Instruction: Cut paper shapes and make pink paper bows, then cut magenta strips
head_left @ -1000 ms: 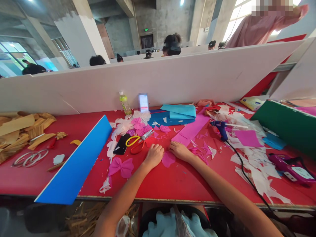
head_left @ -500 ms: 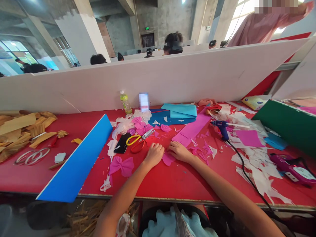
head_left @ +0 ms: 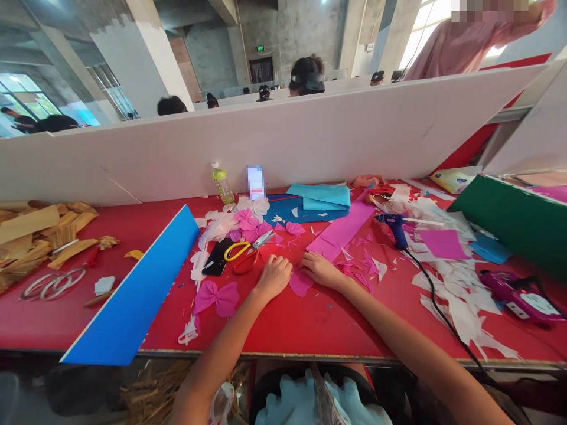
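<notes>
My left hand rests on the red table with its fingers curled, just in front of the yellow-handled scissors. My right hand lies flat beside it, fingers pressed on a small pink paper piece that sits between both hands. What the left fingers hold, if anything, is hidden. A finished pink paper bow lies to the left of my left forearm.
A blue board slants over the front edge at left. A black phone, a bottle, blue and pink sheets, a glue gun with its cord, white scraps and a purple tool crowd the right. People sit behind the white partition.
Both hands have stayed almost in place over the pink piece; the view has shifted slightly.
</notes>
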A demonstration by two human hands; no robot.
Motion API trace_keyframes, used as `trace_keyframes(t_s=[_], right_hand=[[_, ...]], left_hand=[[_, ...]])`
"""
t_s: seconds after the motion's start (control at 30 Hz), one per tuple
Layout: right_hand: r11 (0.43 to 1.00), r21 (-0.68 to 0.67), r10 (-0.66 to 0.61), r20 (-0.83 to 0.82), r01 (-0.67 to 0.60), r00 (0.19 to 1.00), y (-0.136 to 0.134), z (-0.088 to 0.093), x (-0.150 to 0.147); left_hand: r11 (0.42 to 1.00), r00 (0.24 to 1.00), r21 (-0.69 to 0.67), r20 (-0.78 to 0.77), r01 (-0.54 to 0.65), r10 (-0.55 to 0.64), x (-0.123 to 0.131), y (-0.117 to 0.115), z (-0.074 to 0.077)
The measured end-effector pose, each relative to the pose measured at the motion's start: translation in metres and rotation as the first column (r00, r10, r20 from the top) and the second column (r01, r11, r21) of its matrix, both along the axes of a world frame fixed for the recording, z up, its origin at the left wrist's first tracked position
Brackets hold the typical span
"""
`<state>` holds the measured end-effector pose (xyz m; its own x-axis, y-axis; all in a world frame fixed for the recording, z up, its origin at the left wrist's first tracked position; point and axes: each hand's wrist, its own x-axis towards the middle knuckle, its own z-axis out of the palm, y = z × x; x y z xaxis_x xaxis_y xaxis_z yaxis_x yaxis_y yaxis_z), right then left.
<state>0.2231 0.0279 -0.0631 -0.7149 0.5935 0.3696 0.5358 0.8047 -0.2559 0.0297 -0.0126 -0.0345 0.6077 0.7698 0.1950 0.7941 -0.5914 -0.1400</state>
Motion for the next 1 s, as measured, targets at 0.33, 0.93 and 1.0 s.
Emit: trace_keyframes(t_s=[0.33, 0.93, 1.0], right_hand=[[1.000, 0.029, 0.010, 0.028, -0.011, 1.000, -0.002, 0.000, -0.003], [0.996, 0.085, 0.016, 0.089, -0.024, 0.996, 0.001, -0.002, -0.002], [0.994, 0.112, 0.000, 0.105, -0.011, 0.995, 0.001, -0.002, -0.003]], left_hand=[[1.000, 1.000, 0.007, -0.026, 0.000, 0.000, -0.003, 0.001, 0.003], [0.999, 1.000, -0.046, -0.011, 0.004, -0.004, -0.009, 0.001, 0.010], [0.999, 1.000, -0.041, -0.010, 0.003, -0.004, -0.009, 0.001, 0.010]])
